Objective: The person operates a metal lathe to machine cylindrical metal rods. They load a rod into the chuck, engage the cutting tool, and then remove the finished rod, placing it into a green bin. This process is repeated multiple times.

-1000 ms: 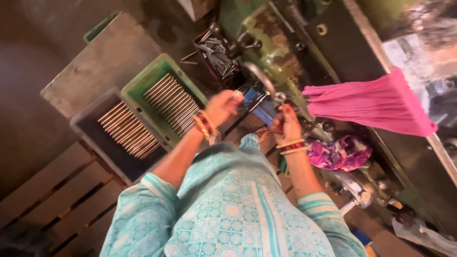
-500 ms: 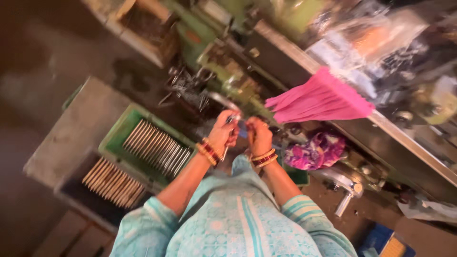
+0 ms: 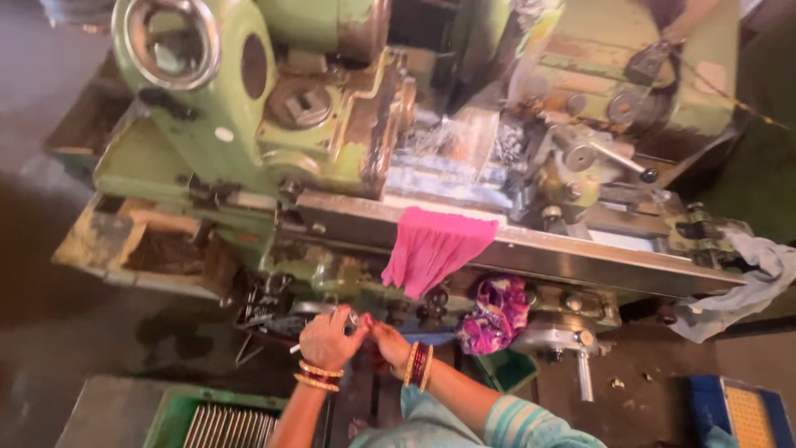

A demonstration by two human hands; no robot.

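Note:
My left hand (image 3: pixel 327 338) and my right hand (image 3: pixel 383 338) meet in front of a large green lathe (image 3: pixel 274 124), fingertips together around a small metal piece (image 3: pixel 355 318) that is mostly hidden. A thin pale rod end pokes out under the left hand. Both wrists wear red and gold bangles. A green tray of metal rods (image 3: pixel 228 425) lies just below my left forearm.
A pink cloth (image 3: pixel 431 245) hangs over the lathe's steel bed rail (image 3: pixel 597 257). A purple patterned cloth (image 3: pixel 496 315) is bunched below it. A grey rag (image 3: pixel 746 282) drapes at the right. A blue crate (image 3: pixel 738 411) sits at the lower right. Another person's arm (image 3: pixel 692 21) shows at the top right.
The view has swung up from the rod trays to the lathe. My hands stay together, holding the small piece, now close to the machine's front.

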